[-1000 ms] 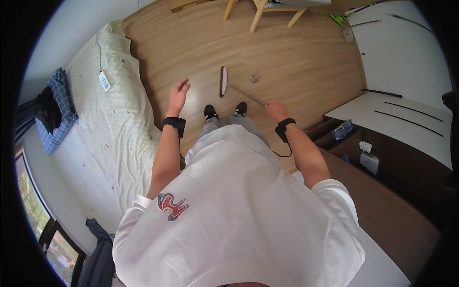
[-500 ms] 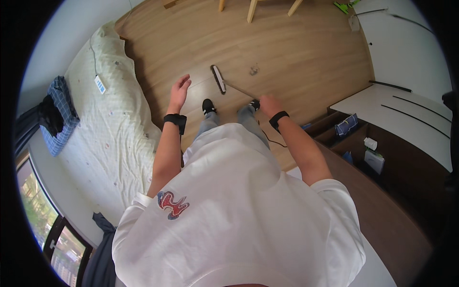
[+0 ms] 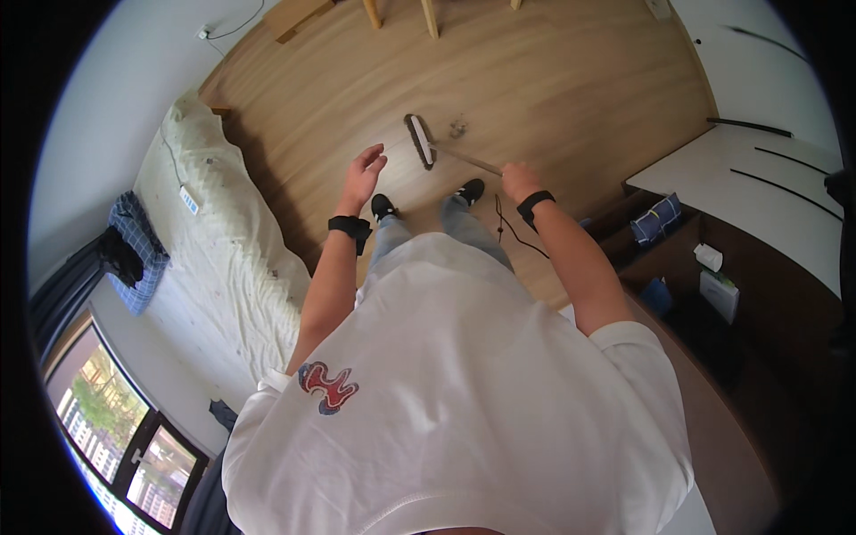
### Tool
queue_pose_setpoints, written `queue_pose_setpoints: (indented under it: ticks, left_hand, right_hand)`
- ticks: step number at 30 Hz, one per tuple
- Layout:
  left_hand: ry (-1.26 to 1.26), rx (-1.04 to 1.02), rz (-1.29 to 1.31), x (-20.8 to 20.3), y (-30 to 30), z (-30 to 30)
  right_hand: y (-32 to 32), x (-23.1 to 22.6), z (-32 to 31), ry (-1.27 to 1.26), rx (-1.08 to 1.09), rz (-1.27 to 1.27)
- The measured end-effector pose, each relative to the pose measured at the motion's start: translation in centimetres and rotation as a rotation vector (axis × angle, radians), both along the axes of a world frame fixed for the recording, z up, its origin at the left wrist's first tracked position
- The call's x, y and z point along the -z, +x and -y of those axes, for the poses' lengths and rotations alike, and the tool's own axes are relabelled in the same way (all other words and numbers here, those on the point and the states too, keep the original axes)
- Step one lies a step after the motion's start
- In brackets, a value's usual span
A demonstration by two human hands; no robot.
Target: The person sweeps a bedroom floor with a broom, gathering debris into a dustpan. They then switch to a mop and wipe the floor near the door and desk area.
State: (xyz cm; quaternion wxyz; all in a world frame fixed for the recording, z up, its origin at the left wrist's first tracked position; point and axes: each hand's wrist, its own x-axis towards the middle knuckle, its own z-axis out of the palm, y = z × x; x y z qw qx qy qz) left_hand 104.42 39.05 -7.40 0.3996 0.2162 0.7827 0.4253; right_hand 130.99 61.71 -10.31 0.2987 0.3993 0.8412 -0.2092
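Observation:
My right hand point(image 3: 521, 182) is wrapped round the end of a long handle that runs to a broom point(image 3: 419, 142). The broom's head is white with dark bristles and rests on the wooden floor ahead of my feet. Just right of that head lies a small heap of greyish dust point(image 3: 458, 127), with a narrow gap between them. My left hand point(image 3: 363, 176) hangs in the air left of the broom, its fingers apart and nothing in it. Both wrists wear black bands.
A bed point(image 3: 209, 218) with a pale cover stands on the left, a power strip point(image 3: 188, 200) on it. Shelves point(image 3: 704, 294) are on the right. A black cable point(image 3: 501, 221) lies on the floor by my right foot. Chair legs point(image 3: 430, 18) show at the far side.
The view has shifted and turned somewhat. The broom head now stands closer to the dust heap. My right hand still grips the handle, and the left remains free.

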Motion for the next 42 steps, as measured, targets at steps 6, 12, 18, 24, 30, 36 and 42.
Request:
queue_pose_setpoints:
  ticks: [6, 12, 18, 24, 30, 36, 42]
  left_hand:
    - [-0.022, 0.046, -0.006, 0.5, 2.5, -4.0]
    - [-0.043, 0.068, -0.036, -0.2, 3.6, -6.4]
    - [-0.057, 0.093, -0.050, -1.1, 3.8, -8.1]
    - [-0.059, 0.106, -0.019, -1.0, 4.4, -9.8]
    - [-0.066, 0.165, -0.058, -1.0, 4.7, -11.5]
    - [-0.033, 0.171, -0.082, -1.4, 4.5, -12.2]
    - [-0.017, 0.168, -0.078, -1.4, 4.3, -12.5]
  right_hand:
    - [3.5, 0.5, -6.0, -0.074, 0.078, 0.066]
    - [6.4, -1.0, -9.1, -0.079, 0.161, 0.105]
    - [8.6, -0.7, -10.9, -0.039, 0.237, 0.096]
    - [11.2, -0.2, -11.9, -0.010, 0.280, 0.119]
    - [12.4, -1.5, -12.6, 0.006, 0.362, 0.103]
    - [12.2, -2.9, -12.3, -0.037, 0.421, 0.145]
    - [10.1, -2.3, -10.6, -0.042, 0.320, -0.006]
